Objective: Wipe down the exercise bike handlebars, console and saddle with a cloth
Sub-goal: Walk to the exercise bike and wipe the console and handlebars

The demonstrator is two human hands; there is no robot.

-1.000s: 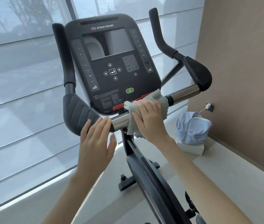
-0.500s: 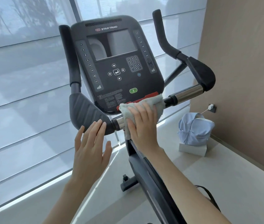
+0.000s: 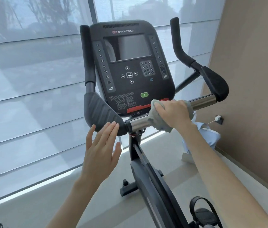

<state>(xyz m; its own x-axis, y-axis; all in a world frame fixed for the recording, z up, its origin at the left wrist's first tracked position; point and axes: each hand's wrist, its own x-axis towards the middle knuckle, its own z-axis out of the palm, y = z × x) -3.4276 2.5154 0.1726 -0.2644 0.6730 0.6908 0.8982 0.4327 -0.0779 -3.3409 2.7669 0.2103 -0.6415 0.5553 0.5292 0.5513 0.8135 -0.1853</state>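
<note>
A black exercise bike console (image 3: 130, 68) stands ahead, with a chrome handlebar crossbar (image 3: 139, 123) below it and black grips at the left (image 3: 100, 112) and right (image 3: 215, 83). My right hand (image 3: 173, 112) presses a grey-green cloth (image 3: 159, 124) around the middle of the crossbar, just under the console's red strip. My left hand (image 3: 102, 150) hovers flat, fingers apart, its fingertips at the lower edge of the left grip, holding nothing. The saddle is out of view.
The bike's frame (image 3: 151, 175) and a pedal with strap (image 3: 202, 209) run to the lower right. A pale blue bag (image 3: 208, 139) on a white box sits by the brown wall (image 3: 253, 79). A charger plug (image 3: 217, 118) is in the wall socket. Blinds cover the window at left.
My right hand slid the cloth to the right along the crossbar, baring more chrome at the left end. The left hand stayed open near the left grip. The view shifted lower.
</note>
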